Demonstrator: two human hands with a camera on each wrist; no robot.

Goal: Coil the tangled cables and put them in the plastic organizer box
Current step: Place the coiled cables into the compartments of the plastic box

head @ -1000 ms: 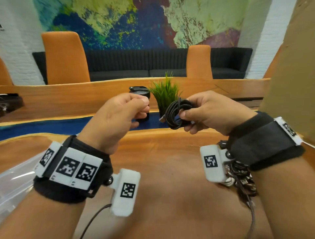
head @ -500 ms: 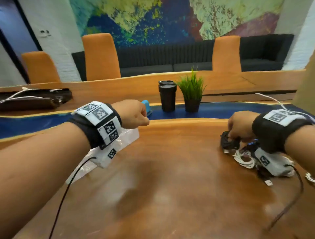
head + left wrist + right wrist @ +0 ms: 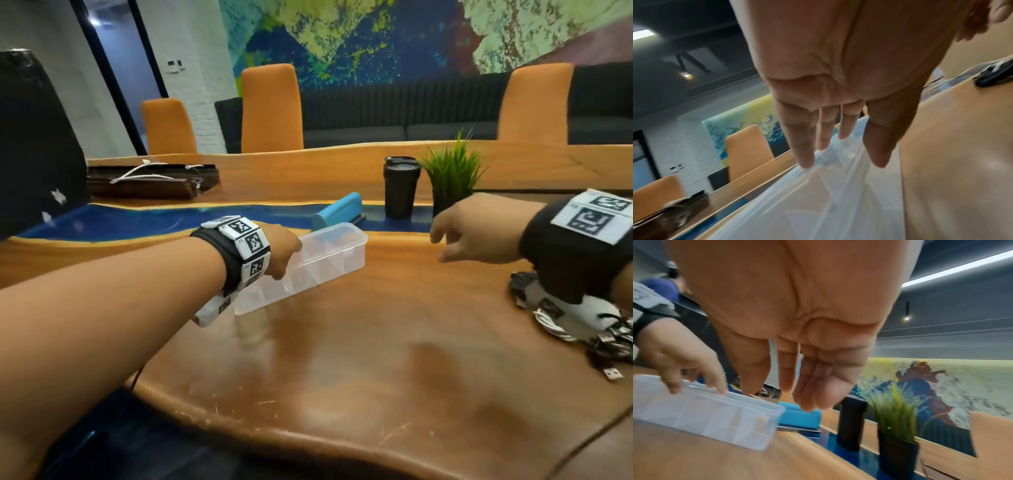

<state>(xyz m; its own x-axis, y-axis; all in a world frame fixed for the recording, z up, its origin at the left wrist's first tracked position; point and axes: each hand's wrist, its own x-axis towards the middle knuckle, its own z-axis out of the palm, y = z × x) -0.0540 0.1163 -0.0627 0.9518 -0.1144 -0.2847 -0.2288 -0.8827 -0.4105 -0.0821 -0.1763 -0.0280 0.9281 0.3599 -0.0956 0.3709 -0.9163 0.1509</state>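
Clear plastic organizer box [image 3: 329, 260]: lies on the wooden table [image 3: 376, 359], left of centre in the head view, running diagonally toward the upper right; lid on, dividers visible through it.
Left hand [image 3: 282, 253]: mine, laid over the near end of the box. The left wrist view shows my fingers [image 3: 803, 146] straight and slightly spread, tips touching the lid; nothing gripped.
Right hand [image 3: 476, 229]: mine, in the air at right of centre in the head view, well apart from the box. Fingers loosely extended and parted, holding nothing, as the right wrist view confirms [image 3: 807, 353].
Cables [image 3: 582, 329]: black and white, bunched in a heap on the table at the right edge of the head view, below my right wrist. A USB plug [image 3: 613, 372] lies at the lower edge of the heap. Whether any are coiled, I cannot tell; the wrist unit covers part of them.
Beyond the box: blue case [image 3: 339, 210], black tumbler [image 3: 400, 186] and small potted grass plant [image 3: 452, 171], in a row across the upper middle, along the table's blue strip.
Far table, upper left: dark tray [image 3: 150, 181] with white cords on it.
Background: orange chairs [image 3: 272, 106] before a dark sofa.
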